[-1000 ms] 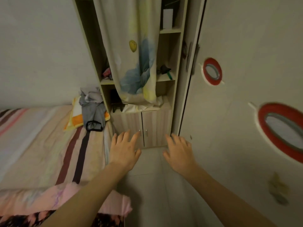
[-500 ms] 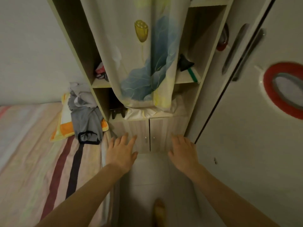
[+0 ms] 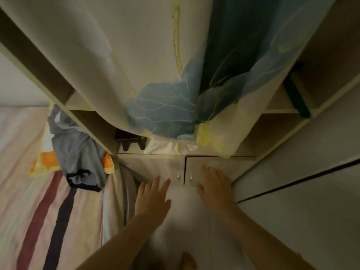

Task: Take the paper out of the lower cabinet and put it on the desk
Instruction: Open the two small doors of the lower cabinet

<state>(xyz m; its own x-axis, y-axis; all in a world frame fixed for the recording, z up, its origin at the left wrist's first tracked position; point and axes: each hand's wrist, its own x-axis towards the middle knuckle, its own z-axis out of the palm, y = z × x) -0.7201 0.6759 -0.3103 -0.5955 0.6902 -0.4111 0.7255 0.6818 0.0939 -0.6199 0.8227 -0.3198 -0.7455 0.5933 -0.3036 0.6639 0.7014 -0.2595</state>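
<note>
Both hands are empty and spread flat, fingers loosely apart, with nothing held in either. The left hand [image 3: 153, 197] reaches toward the left door of the low pale wood-grain cabinet [image 3: 155, 168], its fingertips just short of the small silver knob on that door [image 3: 178, 177]. The right hand [image 3: 214, 184] lies over the lower part of the right door, beside the matching silver knob [image 3: 191, 177]; whether its palm is touching the panel I cannot tell from here. Both doors are shut, the seam between them closed.

So the task stands at its very first step: getting the cabinet open. The paper is nowhere to be seen; going by the task it should be behind these doors, but nothing confirms that yet. No desk shows in this view either.

Next, I would judge, a thumb and finger need to pinch one of those little knobs and pull the door outward. The knobs are small and set close together near the seam, so the grip wants to be fine, not a whole-hand grab. The person's bare foot [image 3: 188, 260] stands on the pale tiled floor [image 3: 185, 221] right in front, and may have to give room for the door to swing.

Above the cabinet a long cream curtain printed with blue leaves and yellow lines [image 3: 165, 94] hangs over the open shelves, its hem bunched on the cabinet top. To the left lies the striped pink bedsheet [image 3: 39, 191] with a crumpled grey garment [image 3: 78, 152] on it, close to the cabinet's left side.
</note>
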